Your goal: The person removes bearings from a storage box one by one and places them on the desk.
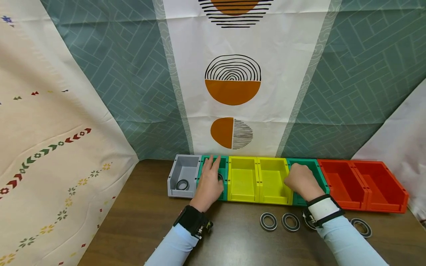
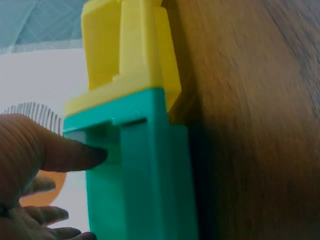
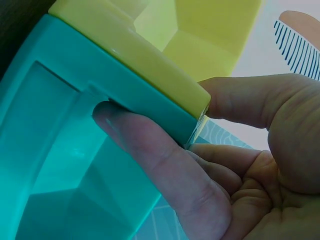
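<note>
Patterned cloth [image 1: 233,42] hangs behind a wooden table [image 1: 139,207] carrying a row of bins [image 1: 257,179]. Spread wide and holding nothing, the left hand [image 1: 209,184] reaches over one green bin [image 1: 226,170]; the right hand [image 1: 303,181] pinches adjoining walls of a yellow bin [image 1: 275,200] and another green bin [image 1: 313,167]. Four rings [image 1: 262,222] lie on the right hand's near side.
</note>
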A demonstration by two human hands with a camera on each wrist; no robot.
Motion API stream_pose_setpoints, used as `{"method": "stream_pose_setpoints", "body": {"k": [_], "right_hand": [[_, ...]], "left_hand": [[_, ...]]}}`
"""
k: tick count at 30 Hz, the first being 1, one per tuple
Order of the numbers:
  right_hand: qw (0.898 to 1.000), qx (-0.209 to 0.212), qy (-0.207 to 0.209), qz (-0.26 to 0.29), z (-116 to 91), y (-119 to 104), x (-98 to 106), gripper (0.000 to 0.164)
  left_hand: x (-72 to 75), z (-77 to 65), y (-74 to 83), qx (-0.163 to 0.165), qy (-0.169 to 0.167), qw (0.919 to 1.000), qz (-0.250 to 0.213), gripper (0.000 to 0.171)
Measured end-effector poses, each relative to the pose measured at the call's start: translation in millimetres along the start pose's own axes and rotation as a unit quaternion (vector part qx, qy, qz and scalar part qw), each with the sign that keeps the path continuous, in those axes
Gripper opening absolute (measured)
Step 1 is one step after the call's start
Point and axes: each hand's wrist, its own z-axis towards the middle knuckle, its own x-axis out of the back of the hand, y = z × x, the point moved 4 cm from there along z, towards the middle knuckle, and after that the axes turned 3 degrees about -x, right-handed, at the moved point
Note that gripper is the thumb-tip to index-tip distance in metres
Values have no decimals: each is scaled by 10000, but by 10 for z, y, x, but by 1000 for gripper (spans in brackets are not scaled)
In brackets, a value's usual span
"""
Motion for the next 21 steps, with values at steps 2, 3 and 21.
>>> {"method": "stream_pose_setpoints", "body": {"k": [2,3,21], "right_hand": [[10000,-8,-7,4,3,0,-4,11],[10000,-18,-12,3,4,1,-6,11],[9999,-101,-89,-16,12,3,-12,12]], "left_hand": [[-35,11,-33,48,-198,9998,83,79],[-55,16,-49,72,-292,9995,135,80],[-234,62,-128,220,-969,9941,434,81]]}}
